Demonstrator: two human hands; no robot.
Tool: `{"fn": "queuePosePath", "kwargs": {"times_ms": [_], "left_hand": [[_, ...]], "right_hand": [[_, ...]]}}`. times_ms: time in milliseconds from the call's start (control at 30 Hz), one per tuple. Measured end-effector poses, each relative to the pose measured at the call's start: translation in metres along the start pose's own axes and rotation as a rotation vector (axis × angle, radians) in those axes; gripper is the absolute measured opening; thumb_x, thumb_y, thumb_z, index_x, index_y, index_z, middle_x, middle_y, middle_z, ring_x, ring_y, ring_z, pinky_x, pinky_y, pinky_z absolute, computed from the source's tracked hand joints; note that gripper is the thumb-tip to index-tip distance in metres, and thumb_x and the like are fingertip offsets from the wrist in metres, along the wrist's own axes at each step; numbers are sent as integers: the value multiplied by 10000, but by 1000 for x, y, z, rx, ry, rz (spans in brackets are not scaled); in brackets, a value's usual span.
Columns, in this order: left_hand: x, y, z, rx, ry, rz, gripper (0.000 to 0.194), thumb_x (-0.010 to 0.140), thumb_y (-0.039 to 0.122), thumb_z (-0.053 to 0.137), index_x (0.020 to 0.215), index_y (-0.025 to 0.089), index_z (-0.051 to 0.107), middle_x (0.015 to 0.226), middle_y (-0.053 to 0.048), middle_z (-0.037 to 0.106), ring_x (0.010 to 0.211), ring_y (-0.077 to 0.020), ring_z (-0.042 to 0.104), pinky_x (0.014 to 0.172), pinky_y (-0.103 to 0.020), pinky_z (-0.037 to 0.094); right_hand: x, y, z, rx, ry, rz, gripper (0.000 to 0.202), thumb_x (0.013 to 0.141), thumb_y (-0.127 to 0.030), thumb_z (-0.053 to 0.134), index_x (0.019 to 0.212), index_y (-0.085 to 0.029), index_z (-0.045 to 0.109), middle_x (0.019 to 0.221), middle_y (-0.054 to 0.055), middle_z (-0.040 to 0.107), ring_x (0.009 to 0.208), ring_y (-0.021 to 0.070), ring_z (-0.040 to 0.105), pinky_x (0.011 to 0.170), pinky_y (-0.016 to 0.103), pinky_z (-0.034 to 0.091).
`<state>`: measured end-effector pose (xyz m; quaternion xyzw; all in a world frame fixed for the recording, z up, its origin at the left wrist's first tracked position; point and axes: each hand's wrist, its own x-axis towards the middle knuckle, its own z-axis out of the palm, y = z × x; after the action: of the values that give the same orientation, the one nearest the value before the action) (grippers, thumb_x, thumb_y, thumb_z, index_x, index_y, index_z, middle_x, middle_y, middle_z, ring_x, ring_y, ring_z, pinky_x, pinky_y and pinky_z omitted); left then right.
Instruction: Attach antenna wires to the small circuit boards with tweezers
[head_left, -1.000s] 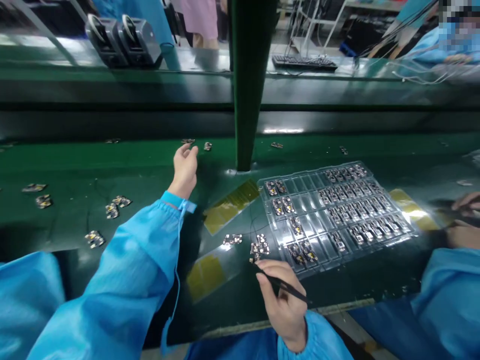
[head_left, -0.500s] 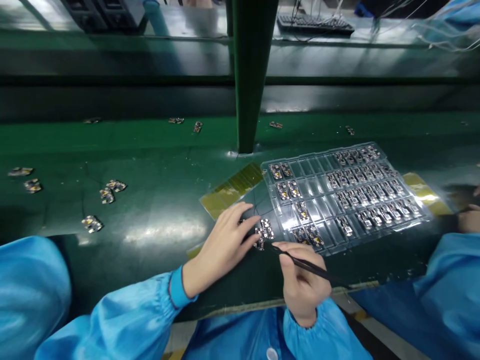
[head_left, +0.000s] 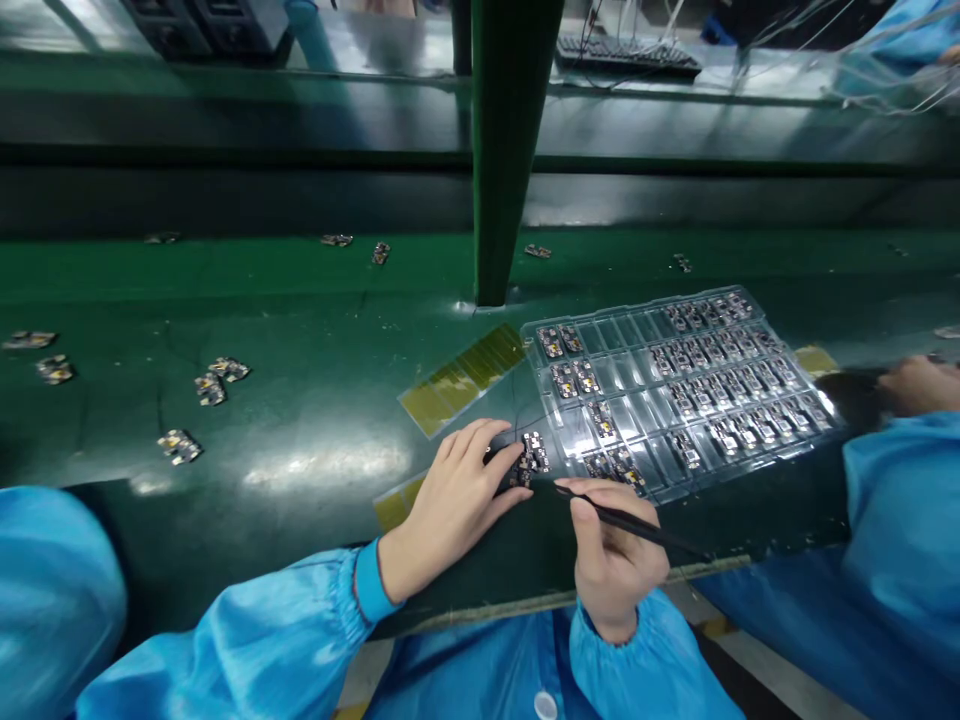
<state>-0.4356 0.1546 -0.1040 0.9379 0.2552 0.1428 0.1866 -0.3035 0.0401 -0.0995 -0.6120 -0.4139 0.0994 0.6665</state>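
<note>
My left hand [head_left: 456, 490] reaches over several small circuit boards [head_left: 534, 453] lying on the green bench. Its fingers are apart and bent, thumb and index finger at the boards' edge; what lies beneath the fingertips is partly hidden. In my right hand [head_left: 621, 550] are slim black tweezers [head_left: 637, 524], pinched between thumb and fingers, their tip pointing left and a little apart from the boards. Just beyond, a clear plastic tray [head_left: 626, 375] carries rows of similar boards, with some pockets bare in its left and middle part.
Strips of yellow film [head_left: 465, 380] lie left of the tray. Loose boards [head_left: 180, 446] are scattered on the left and along the back. A green post [head_left: 502, 180] rises from the bench. At the right edge is a co-worker's hand [head_left: 919, 385]; a blue sleeve [head_left: 56, 580] is at left.
My left hand has shifted slightly right, its thumb now further along the near side of the boards. The tweezers' tip has drawn a little right. At right, the co-worker's hand has come further into view.
</note>
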Motion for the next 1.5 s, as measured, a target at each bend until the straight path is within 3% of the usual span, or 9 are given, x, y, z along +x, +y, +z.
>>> {"fn": "queuePosePath", "kwargs": {"times_ms": [133, 267, 433, 567, 733, 900, 1100, 1267, 1500], "left_hand": [[0, -3, -2, -282, -17, -72, 268, 913, 240, 654, 1168, 204, 582, 1296, -119, 575, 1209, -275, 556, 985, -424, 490], [3, -6, -6, -645, -12, -207, 86, 963, 266, 583, 1042, 236, 599, 1007, -34, 678, 929, -187, 664, 846, -329, 542], [4, -19, -16, -941, 134, -368, 296, 904, 302, 678, 1187, 241, 618, 951, -28, 706, 856, -168, 707, 779, -281, 576], [3, -37, -27, -1094, 232, -481, 299, 829, 297, 761, 1105, 210, 683, 917, -29, 699, 775, -150, 708, 738, -260, 592], [4, -48, -25, -1470, 116, -583, 322, 777, 268, 812, 1058, 177, 684, 833, 2, 677, 678, -115, 696, 673, -225, 581], [8, -53, -15, -1688, 128, -569, 281, 786, 231, 807, 1035, 172, 691, 795, 11, 679, 663, -90, 674, 665, -193, 553], [10, -60, -11, -1754, 10, -498, 282, 808, 198, 784, 1073, 180, 690, 828, -14, 693, 748, -119, 688, 661, -200, 534], [12, -59, -14, -1836, 74, -536, 294, 794, 198, 789, 1071, 184, 692, 796, 4, 680, 742, -120, 689, 692, -217, 537], [10, -63, -15, -2027, 30, -553, 317, 793, 174, 795, 1094, 182, 697, 813, 13, 694, 703, -70, 677, 757, -193, 542]], "right_hand": [[1, -1, 0, 1, 13, -10, 240, 861, -2, 590, 987, -206, 605, 864, 30, 678, 821, 188, 706, 706, 364, 642], [1, -1, 1, -4, 30, -10, 216, 875, -30, 595, 978, -220, 604, 842, 30, 667, 805, 195, 701, 694, 383, 641], [1, -4, 4, 6, -15, 37, 192, 888, -52, 602, 973, -224, 599, 854, 35, 678, 811, 194, 709, 699, 372, 643], [3, -7, 15, 17, -237, 206, 153, 899, -96, 630, 979, -226, 646, 921, 44, 699, 882, 181, 715, 754, 318, 630], [5, -2, 32, 87, -501, 433, 72, 910, -192, 642, 971, -218, 669, 947, 36, 718, 887, 162, 724, 747, 256, 617], [4, 2, 40, 101, -609, 489, 40, 890, -217, 666, 928, -205, 666, 907, 38, 725, 855, 171, 729, 734, 267, 623], [6, 4, 47, 88, -620, 447, 41, 884, -204, 673, 921, -216, 663, 906, 27, 725, 868, 166, 730, 754, 270, 625], [12, 5, 58, 71, -590, 445, 51, 885, -219, 677, 936, -217, 673, 924, 28, 726, 893, 170, 725, 774, 283, 629], [15, 5, 65, 48, -604, 458, 49, 869, -209, 692, 915, -217, 681, 904, 18, 740, 867, 162, 736, 756, 266, 634]]}}
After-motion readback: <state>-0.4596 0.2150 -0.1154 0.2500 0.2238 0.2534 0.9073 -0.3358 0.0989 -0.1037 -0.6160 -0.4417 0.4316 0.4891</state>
